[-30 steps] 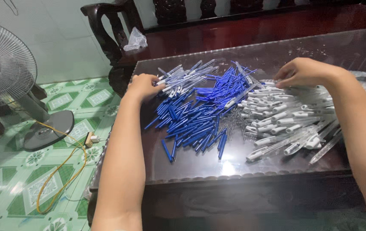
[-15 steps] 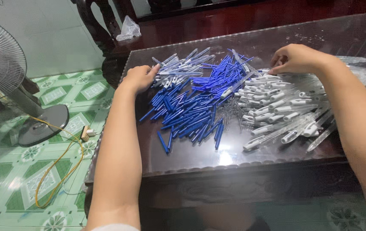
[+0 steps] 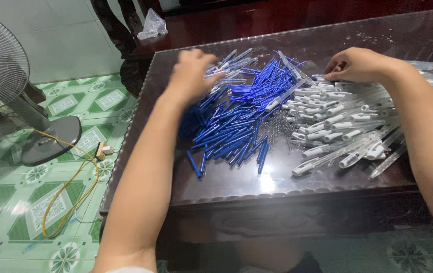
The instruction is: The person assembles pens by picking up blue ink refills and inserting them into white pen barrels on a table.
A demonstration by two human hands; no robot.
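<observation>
A heap of blue pen parts [image 3: 236, 121] lies in the middle of a glass-topped dark wooden table [image 3: 327, 189]. To its right is a heap of white and clear pen barrels [image 3: 343, 121], with small metal springs [image 3: 277, 129] between the two heaps. My left hand [image 3: 191, 71] is blurred and hovers over the far left end of the blue heap, next to some clear barrels [image 3: 229, 63]. My right hand [image 3: 358, 63] rests on the far edge of the white heap with its fingertips curled together. What either hand holds is hidden.
A standing fan [image 3: 4, 86] is on the green patterned tile floor at the left, with a yellow cable [image 3: 69, 192] and a plug beside its base. A dark wooden chair [image 3: 125, 30] with a crumpled plastic bag [image 3: 151, 25] stands behind the table.
My left hand has moved right, onto the far end of the blue heap. My right hand has stayed at the white heap. The camera has tilted down slightly.
</observation>
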